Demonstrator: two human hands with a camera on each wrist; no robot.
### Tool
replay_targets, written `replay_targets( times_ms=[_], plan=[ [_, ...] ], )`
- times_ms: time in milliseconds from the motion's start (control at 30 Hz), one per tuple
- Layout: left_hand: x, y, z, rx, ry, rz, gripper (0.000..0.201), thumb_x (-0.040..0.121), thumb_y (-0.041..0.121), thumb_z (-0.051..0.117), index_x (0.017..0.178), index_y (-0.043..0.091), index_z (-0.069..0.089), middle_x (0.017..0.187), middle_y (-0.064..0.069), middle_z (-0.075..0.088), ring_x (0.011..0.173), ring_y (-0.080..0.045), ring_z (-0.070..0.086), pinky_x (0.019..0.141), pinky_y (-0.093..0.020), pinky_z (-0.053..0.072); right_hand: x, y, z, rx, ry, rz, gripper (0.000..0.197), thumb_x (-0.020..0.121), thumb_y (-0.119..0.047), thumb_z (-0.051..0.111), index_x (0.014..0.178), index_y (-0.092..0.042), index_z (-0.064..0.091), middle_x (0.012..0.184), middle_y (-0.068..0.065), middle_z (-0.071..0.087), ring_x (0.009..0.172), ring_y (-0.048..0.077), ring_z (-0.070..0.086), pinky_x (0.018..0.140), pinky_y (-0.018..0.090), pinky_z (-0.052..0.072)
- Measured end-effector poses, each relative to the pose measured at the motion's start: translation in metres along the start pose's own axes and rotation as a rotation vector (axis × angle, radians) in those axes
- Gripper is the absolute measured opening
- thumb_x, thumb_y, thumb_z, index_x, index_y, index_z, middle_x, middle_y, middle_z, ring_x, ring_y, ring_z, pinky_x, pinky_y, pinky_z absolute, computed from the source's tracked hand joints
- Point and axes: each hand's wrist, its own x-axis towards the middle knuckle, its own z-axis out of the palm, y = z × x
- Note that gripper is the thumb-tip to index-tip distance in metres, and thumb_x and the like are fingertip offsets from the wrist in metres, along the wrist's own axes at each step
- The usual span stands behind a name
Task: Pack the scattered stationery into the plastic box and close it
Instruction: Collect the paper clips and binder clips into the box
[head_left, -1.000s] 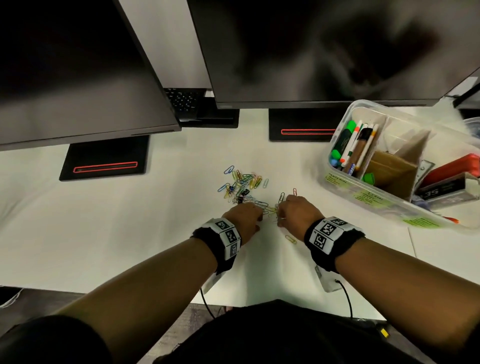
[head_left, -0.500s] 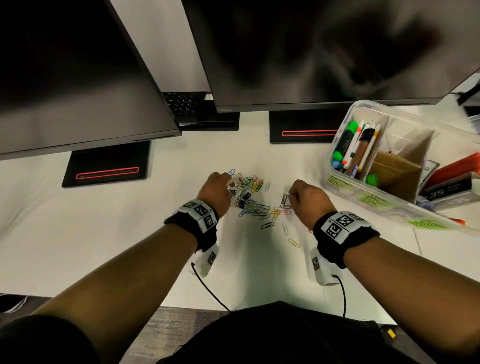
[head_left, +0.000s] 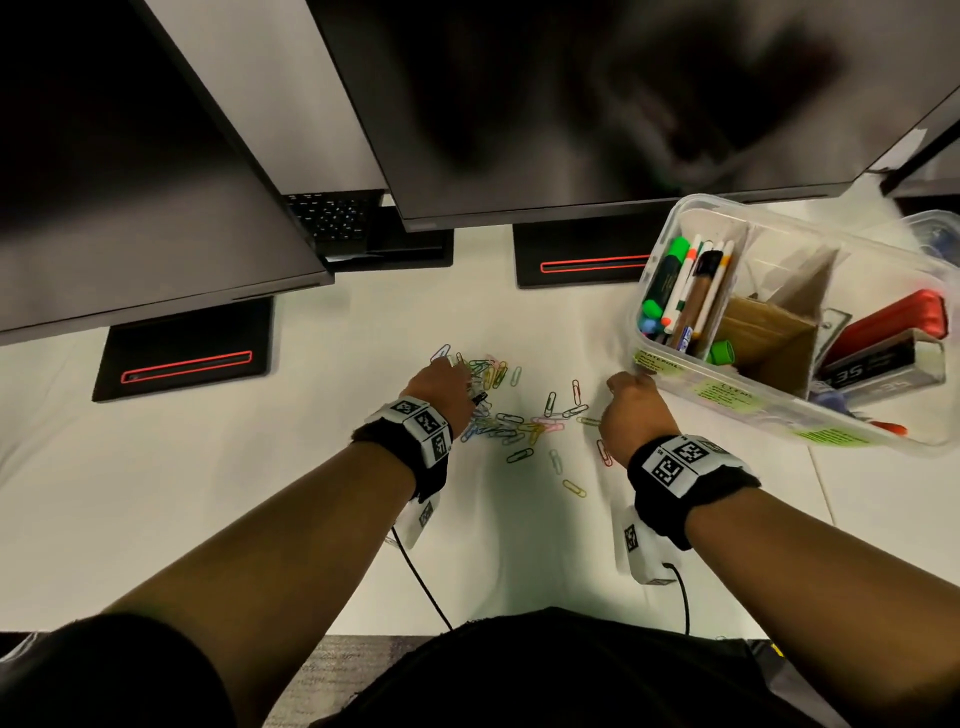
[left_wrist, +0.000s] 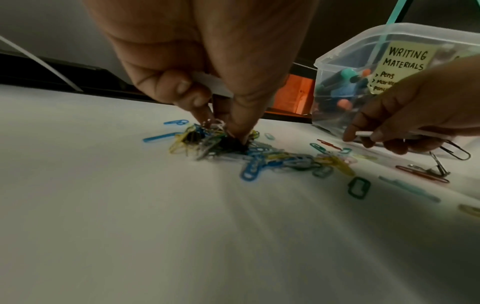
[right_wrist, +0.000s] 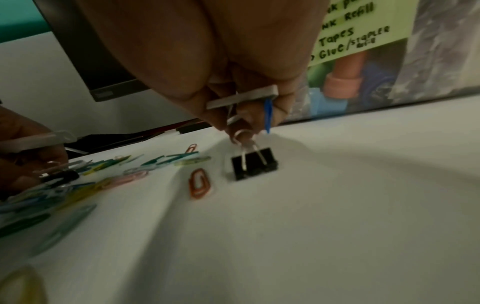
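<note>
**A:** How far along are you, judging by the desk?

**B:** Partway, I'd say. Your plastic box (head_left: 670, 228) sits open at about two o'clock, already holding pens and markers (head_left: 685, 291), a cardboard divider (head_left: 769, 338) and a red stapler (head_left: 893, 317). The paper clips (head_left: 511, 421) are not yet packed; they lie loose on the white table (head_left: 208, 493) at twelve o'clock, between your hands. No lid shows on the box, so closing is left too.

**A:** And my hands?

**B:** Your left hand (head_left: 441, 384) has its fingertips (left_wrist: 241, 133) curled down into the thick of the pile, pinching a tangle of clips. Your right hand (head_left: 631, 415), just beside the box's near wall, pinches the wire handle of a black binder clip (right_wrist: 254, 164) and has a blue clip (right_wrist: 268, 115) tucked in the fingers.

**A:** Counts?

**B:** One box, two monitors (head_left: 571, 104). I see one binder clip clearly, perhaps another in the pile. The clips number several dozen; too tangled and blurred to count exactly.
</note>
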Motion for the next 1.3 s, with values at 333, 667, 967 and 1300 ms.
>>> replay_targets(
  times_ms=[333, 667, 967, 1300],
  plan=[
    [-0.006, 0.019, -0.014, -0.19, 0.076, 0.113, 0.02, 0.092, 0.021, 0.051, 0.099, 0.005, 0.061, 0.105, -0.012, 0.065, 0.101, -0.029, 0.058, 0.079, -0.027, 0.039, -0.017, -0.016, -0.004, 0.084, -0.083, -0.232, 0.039, 0.092, -0.002, 0.042, 0.129, -0.01, 0.053, 0.127, 0.015, 0.058, 0.115, 0.027, 0.055, 0.091, 0.02, 0.037],
    [-0.024, 0.043, -0.067, -1.125, 0.034, 0.008, 0.023, 0.095, 0.009, 0.045, 0.091, 0.016, 0.067, 0.087, 0.001, 0.069, 0.053, -0.003, 0.043, 0.046, -0.015, 0.03, -0.009, -0.061, -0.052, 0.625, 0.043, -0.212, 0.019, 0.092, -0.012, 0.054, 0.106, -0.004, 0.065, 0.08, 0.008, 0.064, 0.051, 0.004, 0.051, 0.043, 0.006, 0.039],
    [-0.029, 0.096, -0.097, -1.509, -0.21, -0.107, 0.023, 0.096, 0.011, 0.041, 0.09, 0.009, 0.063, 0.075, -0.004, 0.057, 0.07, -0.018, 0.06, 0.064, -0.026, 0.051, -0.009, -0.054, -0.111, 1.346, -0.156, 0.147, 0.02, 0.098, -0.02, 0.044, 0.091, -0.007, 0.057, 0.066, 0.011, 0.055, 0.041, 0.012, 0.047, 0.037, 0.015, 0.038],
    [-0.034, 0.2, -0.104, -1.499, -0.329, -0.028, 0.028, 0.098, 0.012, 0.039, 0.079, 0.011, 0.06, 0.059, 0.002, 0.051, 0.036, -0.002, 0.048, 0.037, -0.011, 0.038, -0.005, 0.024, -0.174, 1.664, -0.308, 0.271, 0.024, 0.095, -0.009, 0.036, 0.079, -0.003, 0.052, 0.066, 0.006, 0.045, 0.029, 0.002, 0.032, 0.025, 0.01, 0.023]
  ],
)
